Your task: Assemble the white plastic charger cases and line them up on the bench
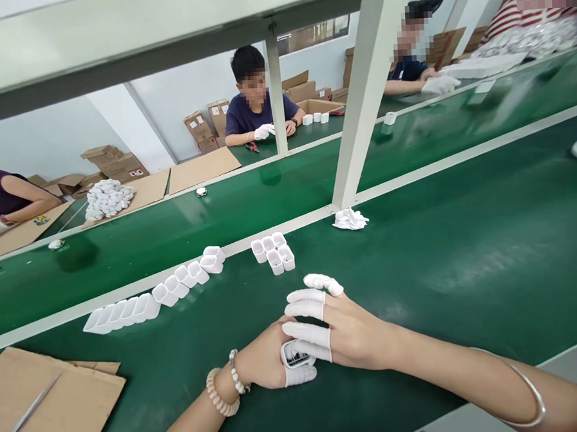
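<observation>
My left hand point(269, 355) is closed around a small white plastic housing point(296, 355), whose opening faces up toward me. Dark and pale parts show inside it, too small to name. Over the housing reaches my right hand point(350, 332), its fingers in white finger cots and bent across the housing's far side. Its thumb is mostly hidden behind the fingers and appears pressed against the housing's right side. Beyond my hands stands a cluster of several open white housings point(273, 252). Farther left, more white housings point(141, 305) form a slanting row along the rail.
Cardboard sheets point(51, 399) lie at the lower left with a thin metal strip point(25, 417) on top. Crumpled white finger cots point(350, 219) rest beside the upright post point(364, 89). Past the rail runs a green belt point(248, 179) carrying small parts; several co-workers sit beyond.
</observation>
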Demonstrator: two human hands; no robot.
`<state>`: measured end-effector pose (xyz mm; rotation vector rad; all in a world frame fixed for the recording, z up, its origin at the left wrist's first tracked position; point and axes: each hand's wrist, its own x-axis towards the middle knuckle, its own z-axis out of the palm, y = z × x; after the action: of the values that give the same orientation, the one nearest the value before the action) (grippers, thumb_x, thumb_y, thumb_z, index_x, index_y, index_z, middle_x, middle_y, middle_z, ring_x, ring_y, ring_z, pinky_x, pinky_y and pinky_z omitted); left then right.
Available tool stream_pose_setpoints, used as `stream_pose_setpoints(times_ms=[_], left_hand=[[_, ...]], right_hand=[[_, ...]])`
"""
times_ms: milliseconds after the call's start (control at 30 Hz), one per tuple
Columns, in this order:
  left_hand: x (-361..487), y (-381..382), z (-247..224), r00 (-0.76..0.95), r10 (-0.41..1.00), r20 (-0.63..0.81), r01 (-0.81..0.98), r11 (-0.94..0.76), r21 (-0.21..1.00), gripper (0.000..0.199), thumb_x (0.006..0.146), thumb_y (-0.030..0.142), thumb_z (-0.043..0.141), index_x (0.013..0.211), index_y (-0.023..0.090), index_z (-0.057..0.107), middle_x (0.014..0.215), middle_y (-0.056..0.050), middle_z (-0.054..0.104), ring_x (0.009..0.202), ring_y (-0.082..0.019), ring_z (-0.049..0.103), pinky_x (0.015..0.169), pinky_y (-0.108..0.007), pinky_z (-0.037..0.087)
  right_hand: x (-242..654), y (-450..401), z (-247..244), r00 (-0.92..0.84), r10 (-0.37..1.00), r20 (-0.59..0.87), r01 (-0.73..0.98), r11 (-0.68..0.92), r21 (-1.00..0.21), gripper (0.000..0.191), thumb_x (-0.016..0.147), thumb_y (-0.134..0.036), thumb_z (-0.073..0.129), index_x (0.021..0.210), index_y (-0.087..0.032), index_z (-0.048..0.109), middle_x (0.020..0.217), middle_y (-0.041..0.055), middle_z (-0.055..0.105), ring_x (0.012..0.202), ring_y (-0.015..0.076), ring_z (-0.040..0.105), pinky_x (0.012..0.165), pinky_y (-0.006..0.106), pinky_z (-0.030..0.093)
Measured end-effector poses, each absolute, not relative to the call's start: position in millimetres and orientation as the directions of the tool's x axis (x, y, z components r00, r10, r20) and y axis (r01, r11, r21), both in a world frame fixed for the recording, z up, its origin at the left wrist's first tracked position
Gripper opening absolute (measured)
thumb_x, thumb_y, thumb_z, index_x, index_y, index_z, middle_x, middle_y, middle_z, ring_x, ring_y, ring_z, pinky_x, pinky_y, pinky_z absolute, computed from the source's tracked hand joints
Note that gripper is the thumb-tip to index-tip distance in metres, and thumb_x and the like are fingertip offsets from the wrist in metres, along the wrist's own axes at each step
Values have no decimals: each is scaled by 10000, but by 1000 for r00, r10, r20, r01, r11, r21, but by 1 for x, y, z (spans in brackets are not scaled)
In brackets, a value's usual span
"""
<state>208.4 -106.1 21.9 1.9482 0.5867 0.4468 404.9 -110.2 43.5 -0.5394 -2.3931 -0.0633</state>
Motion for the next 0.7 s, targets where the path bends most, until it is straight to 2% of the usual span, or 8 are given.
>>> stream_pose_setpoints(times_ms=[100, 267, 600, 700], left_hand=[[209, -106, 21, 802, 594, 66, 192, -362, 912, 213, 701, 220, 681, 879, 154, 586, 923, -56, 627, 844, -188, 596, 802, -316, 521], [210, -105, 22, 825, 561, 67, 160, -345, 925, 134, 712, 214, 667, 793, 139, 591, 818, -50, 642, 756, -169, 604, 735, -292, 524], [212, -103, 23, 840, 523, 143, 112, -426, 898, 82, 725, 188, 638, 772, 143, 589, 805, -40, 629, 746, -161, 591, 720, -288, 516], [211, -103, 23, 839, 532, 116, 139, -416, 899, 91, 719, 190, 644, 777, 142, 594, 798, -38, 630, 741, -159, 589, 724, -290, 513]], right_hand=[[404, -110, 41, -694, 337, 636, 391, 919, -60, 216, 879, -126, 577, 1080, -190, 625, 1042, 45, 665, 1075, 197, 551, 1040, 443, 273], [403, -111, 42, -695, 317, 645, 392, 920, -30, 181, 879, -128, 575, 1028, -205, 644, 1034, 35, 667, 1077, 195, 547, 1030, 427, 284], [402, -113, 42, -713, 314, 627, 379, 925, -32, 159, 880, -135, 569, 982, -227, 648, 1036, 10, 664, 1068, 175, 541, 1030, 415, 272], [402, -113, 42, -710, 311, 632, 378, 925, -30, 134, 879, -153, 581, 973, -222, 645, 1022, 8, 659, 1080, 174, 543, 1019, 404, 287]])
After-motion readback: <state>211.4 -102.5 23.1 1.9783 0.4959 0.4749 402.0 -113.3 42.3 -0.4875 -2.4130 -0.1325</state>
